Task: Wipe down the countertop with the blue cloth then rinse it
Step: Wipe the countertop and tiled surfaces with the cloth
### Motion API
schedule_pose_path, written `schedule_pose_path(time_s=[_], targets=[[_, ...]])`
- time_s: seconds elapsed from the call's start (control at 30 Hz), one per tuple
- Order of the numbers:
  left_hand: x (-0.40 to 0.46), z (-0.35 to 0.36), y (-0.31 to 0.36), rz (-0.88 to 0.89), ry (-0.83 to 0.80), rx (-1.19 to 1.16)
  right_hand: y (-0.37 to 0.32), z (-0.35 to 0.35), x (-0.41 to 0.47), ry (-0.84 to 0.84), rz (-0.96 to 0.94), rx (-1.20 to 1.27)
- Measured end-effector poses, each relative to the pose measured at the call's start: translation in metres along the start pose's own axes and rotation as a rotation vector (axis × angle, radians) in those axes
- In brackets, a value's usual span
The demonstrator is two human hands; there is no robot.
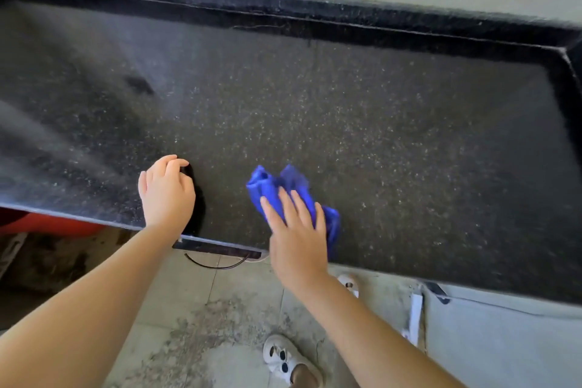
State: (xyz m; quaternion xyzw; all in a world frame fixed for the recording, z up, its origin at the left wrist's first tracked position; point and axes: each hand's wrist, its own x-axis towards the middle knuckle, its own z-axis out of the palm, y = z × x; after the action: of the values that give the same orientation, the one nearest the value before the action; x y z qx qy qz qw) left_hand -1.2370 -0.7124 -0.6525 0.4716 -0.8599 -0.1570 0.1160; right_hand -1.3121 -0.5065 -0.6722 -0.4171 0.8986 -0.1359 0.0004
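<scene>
Now right hand (296,239) presses flat, fingers straight, on cloth (283,189) near counter's (378,135) front edge; left hand (167,192) rests beside it, fingers curled, holding nothing.

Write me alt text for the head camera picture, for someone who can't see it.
A person's right hand presses flat, fingers straight, on a crumpled blue cloth near the front edge of a dark speckled countertop. The left hand rests beside it, fingers curled. Below are a dusty tiled floor and a white shoe.
</scene>
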Motion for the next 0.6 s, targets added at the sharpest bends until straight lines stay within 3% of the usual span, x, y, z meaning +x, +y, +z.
schedule_pose_path(time_s=[0.1, 0.17, 0.23, 0.3, 0.37, 0.4, 0.43, 0.5, 0.6], targets=[[0.014, 0.004, -0.006, -0.038, 0.043, 0.016, 0.006, 0.001, 0.029, -0.192, -0.479, 0.045], [0.015, 0.007, -0.010, -0.019, 0.037, 0.037, 0.055, -0.003, 0.068, -0.231, -0.521, -0.008], [0.013, 0.010, -0.011, -0.008, 0.027, 0.038, 0.112, -0.010, 0.123, -0.173, -0.314, -0.074], [0.014, 0.010, -0.009, -0.027, 0.017, 0.033, 0.144, -0.020, 0.173, -0.148, 0.031, -0.056], [0.016, 0.009, -0.007, -0.048, 0.011, 0.043, 0.124, -0.017, 0.195, -0.106, 0.283, 0.001], [0.017, 0.009, -0.005, -0.060, 0.001, 0.046, 0.102, -0.012, 0.189, -0.082, 0.281, 0.007], [0.017, 0.009, -0.004, -0.074, -0.007, 0.046, 0.078, -0.004, 0.173, -0.051, 0.163, 0.006], [0.017, 0.010, -0.004, -0.100, 0.000, 0.053, 0.028, 0.006, 0.122, -0.098, -0.262, 0.031], [0.017, 0.013, -0.006, -0.103, 0.022, 0.065, 0.012, -0.004, 0.066, -0.360, -0.821, 0.123]])
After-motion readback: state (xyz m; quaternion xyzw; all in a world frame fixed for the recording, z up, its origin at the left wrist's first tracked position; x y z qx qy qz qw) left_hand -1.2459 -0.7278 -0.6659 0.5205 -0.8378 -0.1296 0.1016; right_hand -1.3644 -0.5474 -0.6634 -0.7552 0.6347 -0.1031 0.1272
